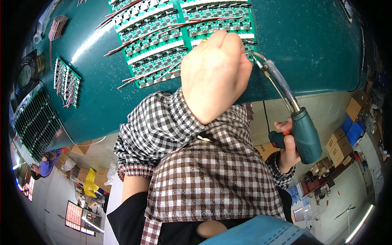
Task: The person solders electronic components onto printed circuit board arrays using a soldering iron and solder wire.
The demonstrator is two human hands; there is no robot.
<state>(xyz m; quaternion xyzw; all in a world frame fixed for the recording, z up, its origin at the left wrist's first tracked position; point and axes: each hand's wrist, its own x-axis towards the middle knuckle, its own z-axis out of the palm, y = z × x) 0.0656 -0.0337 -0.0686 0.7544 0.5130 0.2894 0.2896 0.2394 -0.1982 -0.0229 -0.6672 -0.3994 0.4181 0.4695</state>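
My right hand (289,152) grips the dark green handle of a soldering gun (307,136), with a finger by its red trigger. The gun's metal tube and thin guide reach up and left, and the tip meets the right edge of the green circuit board panels (163,55), beside my left hand (216,75). That hand rests over the panels with its fingers curled under; what they pinch is hidden beneath the palm. Red, black and white wires (149,36) lie in bunches across rows of small boards with white and black parts.
On the green table (294,32) at left stand a smaller board with wires (67,83), a wire bundle (58,26) and a black fan (27,71). A dark wire rack (36,122) sits at the left edge. Cardboard boxes (338,147) are stacked on the floor at right.
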